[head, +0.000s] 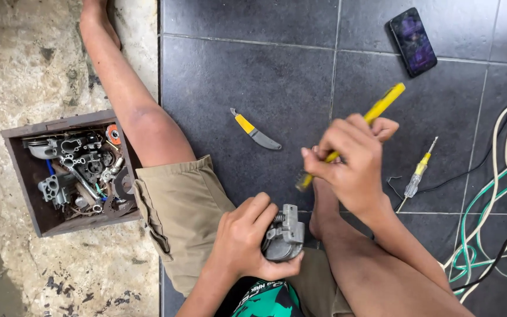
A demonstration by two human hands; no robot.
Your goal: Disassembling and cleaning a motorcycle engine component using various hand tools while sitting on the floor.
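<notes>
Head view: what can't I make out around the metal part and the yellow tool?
- Metal part: near side covered by left hand.
- Yellow tool: middle hidden in right hand; tip blurred.
- Box of parts: pieces too small, jumbled.
- Cables: cut off by right edge.

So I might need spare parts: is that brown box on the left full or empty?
Fairly full. The brown box stands open at the top, holding a heap of grey metal parts that covers most of its bottom.
</notes>
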